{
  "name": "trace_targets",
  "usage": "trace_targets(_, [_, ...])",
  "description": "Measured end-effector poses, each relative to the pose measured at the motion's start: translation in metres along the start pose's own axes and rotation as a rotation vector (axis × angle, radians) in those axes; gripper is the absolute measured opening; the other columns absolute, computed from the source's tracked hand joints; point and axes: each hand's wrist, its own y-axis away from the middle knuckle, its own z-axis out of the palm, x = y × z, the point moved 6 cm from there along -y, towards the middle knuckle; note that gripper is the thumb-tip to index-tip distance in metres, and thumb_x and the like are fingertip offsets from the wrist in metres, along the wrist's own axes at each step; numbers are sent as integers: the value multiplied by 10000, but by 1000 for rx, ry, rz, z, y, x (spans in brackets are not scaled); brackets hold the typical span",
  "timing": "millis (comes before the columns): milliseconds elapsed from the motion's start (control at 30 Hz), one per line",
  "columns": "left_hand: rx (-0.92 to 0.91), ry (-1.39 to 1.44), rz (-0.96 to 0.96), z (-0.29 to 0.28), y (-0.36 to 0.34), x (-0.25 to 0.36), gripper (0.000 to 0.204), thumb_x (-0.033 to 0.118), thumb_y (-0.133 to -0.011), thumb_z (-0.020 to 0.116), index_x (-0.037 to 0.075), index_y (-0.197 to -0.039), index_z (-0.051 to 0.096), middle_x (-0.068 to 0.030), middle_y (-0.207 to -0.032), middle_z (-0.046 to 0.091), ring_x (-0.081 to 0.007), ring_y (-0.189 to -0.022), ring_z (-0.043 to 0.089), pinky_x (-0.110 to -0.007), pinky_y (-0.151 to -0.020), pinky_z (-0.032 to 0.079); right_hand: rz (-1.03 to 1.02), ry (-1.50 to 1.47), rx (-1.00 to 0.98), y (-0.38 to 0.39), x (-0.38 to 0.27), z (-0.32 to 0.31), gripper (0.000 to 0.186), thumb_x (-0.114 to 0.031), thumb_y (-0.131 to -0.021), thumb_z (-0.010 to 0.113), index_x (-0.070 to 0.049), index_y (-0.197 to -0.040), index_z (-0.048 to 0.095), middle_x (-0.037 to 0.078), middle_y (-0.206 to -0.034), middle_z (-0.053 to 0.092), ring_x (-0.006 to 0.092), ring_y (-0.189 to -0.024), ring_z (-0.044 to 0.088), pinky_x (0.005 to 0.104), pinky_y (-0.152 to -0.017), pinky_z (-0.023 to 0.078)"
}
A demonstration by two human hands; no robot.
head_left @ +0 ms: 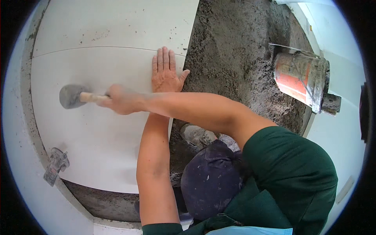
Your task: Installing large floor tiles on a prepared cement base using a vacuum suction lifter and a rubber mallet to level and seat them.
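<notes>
My left hand lies flat, fingers stretched out, on a large white tile, close to its right edge and the thin joint with another white tile beyond. My right arm crosses over my left forearm. In its closed fingers, my right hand grips the wooden handle of a rubber mallet. The dark mallet head is over the left part of the nearer tile, slightly blurred; whether it touches the surface I cannot tell.
Rough grey mortar covers the floor right of the tiles. A dirty bucket with a red-orange label stands at the right wall. A dusty grey tool sits at the tile's lower left corner. My shoe rests on the mortar beside the tile.
</notes>
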Motion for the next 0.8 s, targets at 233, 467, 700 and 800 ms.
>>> trace_targets(233, [-499, 187, -5, 9, -23, -8, 875, 620, -993, 447, -44, -1550, 326, -200, -1637, 312, -328, -1545, 243, -452, -1294, 130, -249, 247, 709, 93, 8, -155, 369, -352, -1013, 597, 9, -1026, 671, 150, -742, 635, 230, -656, 583, 399, -652, 509])
trace_targets(467, [-175, -10, 135, -3, -6, -17, 924, 598, -950, 560, -43, -1560, 294, -213, -1647, 272, -335, -1555, 202, -441, -1294, 137, 88, -246, 700, 105, 90, -225, 403, -373, -1069, 541, -4, -933, 628, -17, -676, 524, 72, -565, 447, 262, -475, 361])
trace_targets(700, [-157, 25, 165, -2, -14, -17, 936, 583, -938, 593, -69, -1545, 303, -221, -1646, 273, -345, -1551, 207, -458, -1290, 140, 156, -353, 719, 125, 111, -251, 445, -416, -1051, 529, -2, -918, 624, -2, -668, 513, 95, -569, 482, 257, -485, 358])
trace_targets(800, [-55, -190, -67, -13, -33, -81, 966, 648, -962, 510, -67, -1565, 267, -225, -1667, 221, -348, -1562, 167, -458, -1288, 115, 220, -422, 618, 121, 98, -246, 414, -390, -1049, 530, 4, -950, 613, 7, -691, 521, 110, -537, 485, 265, -442, 355])
